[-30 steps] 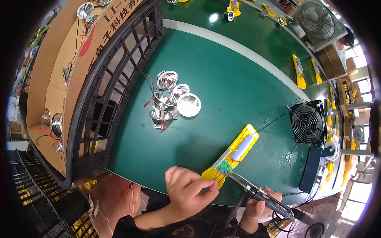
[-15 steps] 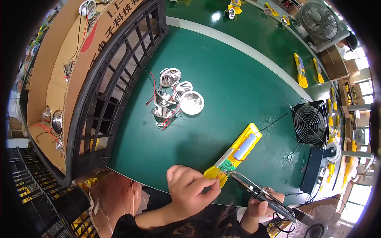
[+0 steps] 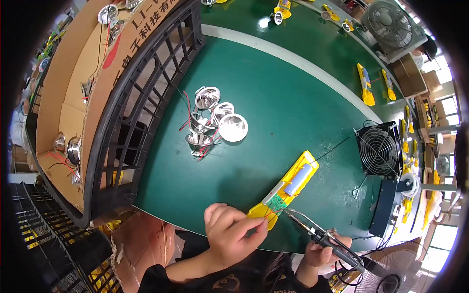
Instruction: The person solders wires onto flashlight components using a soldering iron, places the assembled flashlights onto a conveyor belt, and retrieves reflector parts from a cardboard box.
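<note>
On the green work surface, a yellow plastic flashlight housing half [image 3: 304, 165] lies at a slant, holding a blue cylindrical battery [image 3: 298, 179] and a small green circuit board [image 3: 276, 202]. My left hand [image 3: 231, 233] pinches a thin red wire [image 3: 268, 213] at the housing's near end; the fingertips partly hide it. In my right hand [image 3: 324, 251] is a soldering iron [image 3: 333, 248] with a thin metal feed tube beside its shaft. Its tip is at the board's right edge; contact cannot be made out. A dark wire runs from the housing's far end.
Several silver reflectors [image 3: 232, 128] with red and black wires lie left of centre. A black crate [image 3: 141, 105] and cardboard box [image 3: 73, 105] border the left. At right stand a small black fan [image 3: 380, 151] and a dark box-shaped unit [image 3: 384, 207]. More yellow housings [image 3: 365, 85] lie beyond the pale strip.
The soldering iron's tip has shifted slightly right relative to the circuit board. My left hand keeps its pinch at the housing's near end. The whole view has shifted a little.
</note>
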Demonstrator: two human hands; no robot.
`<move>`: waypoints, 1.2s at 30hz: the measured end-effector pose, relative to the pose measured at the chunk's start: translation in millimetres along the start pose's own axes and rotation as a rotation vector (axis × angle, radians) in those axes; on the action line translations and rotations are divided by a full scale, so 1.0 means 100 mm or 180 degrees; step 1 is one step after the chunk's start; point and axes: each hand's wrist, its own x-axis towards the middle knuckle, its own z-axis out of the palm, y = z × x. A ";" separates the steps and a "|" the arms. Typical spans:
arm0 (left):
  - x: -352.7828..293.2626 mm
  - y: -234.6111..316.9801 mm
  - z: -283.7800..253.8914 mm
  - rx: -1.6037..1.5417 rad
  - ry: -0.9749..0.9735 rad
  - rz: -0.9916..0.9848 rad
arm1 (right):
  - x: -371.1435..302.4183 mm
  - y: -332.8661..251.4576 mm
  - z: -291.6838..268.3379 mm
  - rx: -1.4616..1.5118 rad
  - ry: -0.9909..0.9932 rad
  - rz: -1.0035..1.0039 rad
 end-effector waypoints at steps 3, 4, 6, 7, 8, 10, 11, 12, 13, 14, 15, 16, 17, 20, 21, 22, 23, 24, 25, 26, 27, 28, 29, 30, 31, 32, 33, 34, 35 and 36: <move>-0.03 0.00 0.00 0.0002 0.0031 0.0078 | -0.02 0.01 -0.09 0.0383 -0.0213 0.0092; -0.03 0.00 0.00 -0.0015 0.0022 0.0088 | -0.03 0.01 -0.13 0.0527 -0.0243 0.0094; -0.02 0.04 -0.03 -0.0041 -0.0010 0.0070 | -0.05 0.01 -0.20 0.0833 -0.0412 0.0423; 0.00 0.08 -0.06 -0.0089 -0.0094 0.0061 | -0.05 0.02 -0.24 0.0853 -0.0210 0.0367; -0.01 0.15 -0.12 -0.0164 -0.0354 -0.0164 | -0.05 0.04 -0.28 0.0678 -0.0087 0.0229; 0.08 0.22 -0.14 -0.0046 -0.0638 -0.0076 | -0.04 0.12 -0.36 0.0796 0.0292 0.0155; 0.12 0.26 -0.15 0.0159 -0.1048 -0.0086 | -0.04 0.16 -0.41 0.0848 0.0480 0.0113; 0.18 0.29 -0.14 0.0188 -0.1211 0.0095 | -0.04 0.22 -0.48 0.0921 0.0515 0.0102; 0.24 0.33 -0.11 0.0180 -0.1112 0.0199 | -0.03 0.29 -0.54 0.0995 0.0608 0.0141; 0.30 0.37 -0.06 0.0291 -0.1151 0.0071 | -0.05 0.33 -0.63 0.1184 0.0510 0.0348; 0.37 0.41 0.01 0.0415 -0.1266 -0.0062 | -0.06 0.38 -0.70 0.1224 0.0532 0.0497; 0.48 0.44 0.13 0.0463 -0.1354 -0.0170 | -0.07 0.43 -0.76 0.1058 0.0481 0.0514; 0.61 0.46 0.27 0.0516 -0.1287 -0.0049 | -0.07 0.47 -0.82 0.0917 0.0615 0.0527; 1.20 0.42 0.87 0.0634 -0.1128 0.0033 | -0.07 0.51 -0.96 0.0812 0.0633 0.0830; 1.46 0.38 1.10 0.0726 -0.1068 0.0085 | -0.05 0.52 -0.98 0.0773 0.0612 0.0947; 1.73 0.33 1.33 0.0776 -0.0940 0.0088 | -0.05 0.49 -1.00 0.0766 0.0754 0.1256; 2.01 0.27 1.57 0.0873 -0.0962 0.0060 | -0.07 0.44 -1.04 0.0758 0.0897 0.1573; 2.30 0.20 1.82 0.0892 -0.0786 0.0067 | -0.07 0.39 -1.13 0.0435 0.0394 0.1911; 2.58 0.14 2.07 0.0936 -0.0767 -0.0024 | -0.02 0.44 -1.11 0.0052 0.0349 0.1248; 2.84 0.09 2.31 0.1073 -0.0631 0.0024 | -0.03 0.41 -1.10 0.0378 0.0675 0.1487; 3.08 0.03 2.53 0.1244 -0.0724 -0.0101 | -0.04 0.39 -1.07 0.0702 0.0999 0.1720; 3.29 -0.01 2.74 0.1282 -0.0502 -0.0004 | 0.01 0.42 -1.11 0.0624 0.0728 0.1463; 3.48 -0.05 2.93 0.1352 -0.0527 -0.0083 | 0.04 0.45 -1.12 0.0539 0.0447 0.1207; 3.65 -0.08 3.09 0.1347 -0.0355 0.0006 | 0.09 0.48 -1.17 0.0401 0.0003 0.0976; 3.81 -0.10 3.24 0.1364 -0.0404 -0.0038 | 0.12 0.49 -1.19 0.0324 0.0007 0.1122; 3.94 -0.09 3.37 0.1389 -0.0376 -0.0125 | 0.15 0.50 -1.19 0.0280 0.0055 0.1259; 4.04 -0.08 3.48 0.1528 -0.0327 -0.0125 | 0.17 0.49 -1.19 0.0255 0.0087 0.1386; 4.06 -0.07 3.55 0.2136 0.0373 0.0511 | 0.19 0.50 -1.18 0.0241 0.0127 0.1467; 4.05 -0.04 3.61 0.2697 0.0779 0.0938 | 0.21 0.50 -1.17 0.0225 0.0153 0.1538; 4.01 0.01 3.66 0.2714 0.0952 0.1127 | 0.22 0.51 -1.16 0.0212 0.0181 0.1594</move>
